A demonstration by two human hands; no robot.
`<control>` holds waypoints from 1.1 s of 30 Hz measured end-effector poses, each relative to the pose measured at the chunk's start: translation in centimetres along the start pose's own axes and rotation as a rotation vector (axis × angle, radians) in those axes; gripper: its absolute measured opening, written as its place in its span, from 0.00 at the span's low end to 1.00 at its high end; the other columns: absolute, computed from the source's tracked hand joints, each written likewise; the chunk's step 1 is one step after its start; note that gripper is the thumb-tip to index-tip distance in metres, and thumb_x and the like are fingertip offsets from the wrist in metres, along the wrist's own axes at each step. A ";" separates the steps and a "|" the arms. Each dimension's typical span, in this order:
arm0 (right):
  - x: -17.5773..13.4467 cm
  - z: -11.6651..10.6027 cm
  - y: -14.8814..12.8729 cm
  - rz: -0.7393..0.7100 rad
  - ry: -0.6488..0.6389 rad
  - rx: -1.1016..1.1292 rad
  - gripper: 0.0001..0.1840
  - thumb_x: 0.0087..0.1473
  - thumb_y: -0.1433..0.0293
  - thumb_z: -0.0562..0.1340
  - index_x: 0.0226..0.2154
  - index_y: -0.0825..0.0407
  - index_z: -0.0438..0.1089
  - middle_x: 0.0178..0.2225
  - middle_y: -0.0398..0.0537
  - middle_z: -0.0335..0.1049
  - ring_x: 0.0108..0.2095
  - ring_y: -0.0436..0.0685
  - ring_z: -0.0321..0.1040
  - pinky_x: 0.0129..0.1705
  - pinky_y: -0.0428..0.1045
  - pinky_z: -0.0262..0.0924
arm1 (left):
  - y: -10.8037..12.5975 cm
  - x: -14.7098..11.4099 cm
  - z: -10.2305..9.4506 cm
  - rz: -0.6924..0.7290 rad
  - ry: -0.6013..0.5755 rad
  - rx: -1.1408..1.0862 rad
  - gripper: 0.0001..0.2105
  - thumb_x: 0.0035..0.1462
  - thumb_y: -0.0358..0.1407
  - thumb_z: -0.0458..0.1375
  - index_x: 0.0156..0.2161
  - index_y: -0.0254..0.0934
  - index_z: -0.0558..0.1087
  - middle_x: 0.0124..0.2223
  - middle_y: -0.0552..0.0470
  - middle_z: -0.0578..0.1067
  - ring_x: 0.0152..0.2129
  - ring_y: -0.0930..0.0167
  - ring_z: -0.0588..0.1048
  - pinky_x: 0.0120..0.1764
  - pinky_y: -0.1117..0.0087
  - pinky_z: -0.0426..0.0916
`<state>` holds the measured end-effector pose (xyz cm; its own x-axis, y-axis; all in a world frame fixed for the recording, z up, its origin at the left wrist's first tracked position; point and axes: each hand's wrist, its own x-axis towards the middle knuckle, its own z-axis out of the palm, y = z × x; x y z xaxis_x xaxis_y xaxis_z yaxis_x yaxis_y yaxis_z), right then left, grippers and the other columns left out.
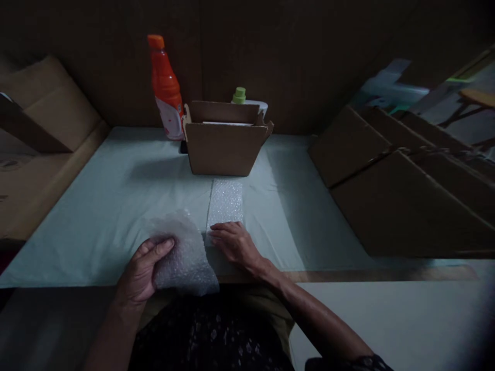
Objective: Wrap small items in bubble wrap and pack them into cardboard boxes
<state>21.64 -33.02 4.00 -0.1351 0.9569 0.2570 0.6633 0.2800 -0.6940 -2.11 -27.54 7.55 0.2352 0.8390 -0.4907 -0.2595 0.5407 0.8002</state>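
My left hand grips a crumpled piece of bubble wrap at the near edge of the pale table. My right hand lies flat, fingers together, pressing on the near end of a second strip of bubble wrap that stretches away toward an open cardboard box. The box stands upright in the middle of the table with its flaps up.
An orange bottle stands behind the box at the left. A white bottle with a green cap is behind the box. Flattened cardboard leans at the right, more cardboard lies at the left.
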 end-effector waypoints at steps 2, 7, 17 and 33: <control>-0.9 -1.8 -0.7 0.126 0.019 0.301 0.17 0.66 0.58 0.57 0.47 0.49 0.76 0.49 0.52 0.77 0.48 0.59 0.72 0.52 0.57 0.62 | 0.0 -0.2 1.3 -0.050 -0.004 -0.023 0.17 0.35 0.39 0.75 0.31 0.32 0.80 0.28 0.50 0.80 0.22 0.70 0.76 0.26 0.72 0.70; -3.2 -3.4 -2.7 0.359 -0.067 0.674 0.32 0.56 0.49 0.66 0.57 0.50 0.69 0.45 0.51 0.76 0.45 0.61 0.72 0.49 0.57 0.66 | -0.2 0.4 5.1 -0.140 -0.167 -0.017 0.17 0.36 0.40 0.75 0.31 0.33 0.79 0.27 0.52 0.79 0.22 0.72 0.75 0.28 0.73 0.71; -8.4 1.1 -2.7 0.595 0.186 0.812 0.47 0.58 0.58 0.66 0.71 0.48 0.42 0.46 0.52 0.72 0.41 0.56 0.72 0.46 0.55 0.69 | -0.9 8.8 8.7 0.355 -0.253 0.770 0.14 0.47 0.43 0.60 0.32 0.33 0.75 0.26 0.55 0.73 0.23 0.73 0.67 0.28 0.72 0.61; -11.2 0.8 -3.5 0.524 0.136 0.648 0.19 0.61 0.61 0.64 0.54 0.45 0.72 0.51 0.50 0.72 0.46 0.57 0.72 0.49 0.53 0.70 | -1.9 9.6 10.4 0.533 -0.184 1.096 0.12 0.49 0.34 0.57 0.22 0.40 0.56 0.21 0.61 0.56 0.21 0.74 0.56 0.29 0.70 0.49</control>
<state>20.23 -44.69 3.05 0.1900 0.9694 -0.1557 0.0563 -0.1691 -0.9840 10.34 -21.15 4.89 0.4920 0.8701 -0.0293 0.5382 -0.2776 0.7958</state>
